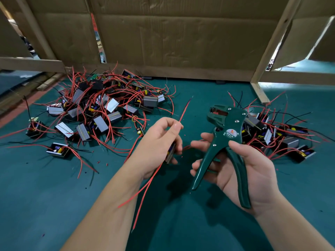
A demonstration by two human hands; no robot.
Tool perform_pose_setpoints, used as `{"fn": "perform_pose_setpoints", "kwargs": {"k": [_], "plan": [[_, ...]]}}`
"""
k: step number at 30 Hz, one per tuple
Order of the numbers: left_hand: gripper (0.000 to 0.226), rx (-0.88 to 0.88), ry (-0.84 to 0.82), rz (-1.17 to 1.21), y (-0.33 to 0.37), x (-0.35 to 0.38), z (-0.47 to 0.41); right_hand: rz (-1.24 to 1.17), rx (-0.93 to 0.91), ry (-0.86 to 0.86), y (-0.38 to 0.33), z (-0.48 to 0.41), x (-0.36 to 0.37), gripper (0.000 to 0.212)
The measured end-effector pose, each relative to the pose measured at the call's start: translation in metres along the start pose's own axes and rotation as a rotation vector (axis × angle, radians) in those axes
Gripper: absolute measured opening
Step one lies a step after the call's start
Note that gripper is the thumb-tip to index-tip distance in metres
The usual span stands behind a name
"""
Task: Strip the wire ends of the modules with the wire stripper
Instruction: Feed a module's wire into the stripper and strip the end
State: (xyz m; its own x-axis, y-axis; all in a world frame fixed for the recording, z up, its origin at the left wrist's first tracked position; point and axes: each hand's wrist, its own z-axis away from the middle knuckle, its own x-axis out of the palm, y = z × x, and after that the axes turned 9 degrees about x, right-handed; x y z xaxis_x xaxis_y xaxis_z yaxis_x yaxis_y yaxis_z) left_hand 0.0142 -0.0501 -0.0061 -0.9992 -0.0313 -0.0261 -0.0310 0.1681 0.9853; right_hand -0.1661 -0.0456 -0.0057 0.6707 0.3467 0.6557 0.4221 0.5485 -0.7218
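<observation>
Both bare forearms are filling the bottom edge on my feed, at 5 and 7 o'clock. Just past them, at 4 o'clock from centre, the right hand (241, 171) is gripping the green wire stripper (224, 142). Its thumb is lying across one handle and its fingers (198, 144) are curling round the other. The handles are standing spread apart, and the tool's head is pointing toward 12 o'clock, above the table (54, 205) and touching no wire.

At 9 o'clock of the tool, the left hand (159, 142) is clasping a module (170, 153) in its lower fingers. Its thumb and forefinger are pinching a red wire (184, 111), whose free end is rising toward 1 o'clock, near the stripper's head but apart from it. Two more red leads (145, 189) are trailing from that hand toward 7 o'clock.

Small red scraps (98, 162) are lying scattered on the green table around the hands.

Further out, at 10 o'clock, a big heap of modules (94, 109) with tangled red and black wires is lying on the table. A smaller heap (277, 134) is sitting at 3 o'clock, just behind the stripper.

At 12 o'clock a cardboard wall (172, 33) in a wooden frame (268, 42) is closing off the back.
</observation>
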Motion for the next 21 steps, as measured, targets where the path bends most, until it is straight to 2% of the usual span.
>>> {"fn": "perform_pose_setpoints", "kwargs": {"k": [4,8,16,21], "plan": [[0.016,-0.005,-0.097,0.005,-0.002,0.004,0.002,0.041,-0.056,-0.067,-0.003,0.003,0.0,0.082],[0.02,-0.032,-0.185,0.013,-0.003,0.008,0.004,0.044,-0.091,-0.053,-0.003,0.003,0.0,0.087],[0.022,0.022,-0.158,-0.05,-0.005,0.009,0.004,0.007,-0.141,-0.038,-0.008,0.004,0.0,0.086],[0.009,0.074,-0.165,-0.029,-0.007,0.013,0.005,0.037,-0.115,-0.033,-0.006,0.004,0.001,0.085]]}}
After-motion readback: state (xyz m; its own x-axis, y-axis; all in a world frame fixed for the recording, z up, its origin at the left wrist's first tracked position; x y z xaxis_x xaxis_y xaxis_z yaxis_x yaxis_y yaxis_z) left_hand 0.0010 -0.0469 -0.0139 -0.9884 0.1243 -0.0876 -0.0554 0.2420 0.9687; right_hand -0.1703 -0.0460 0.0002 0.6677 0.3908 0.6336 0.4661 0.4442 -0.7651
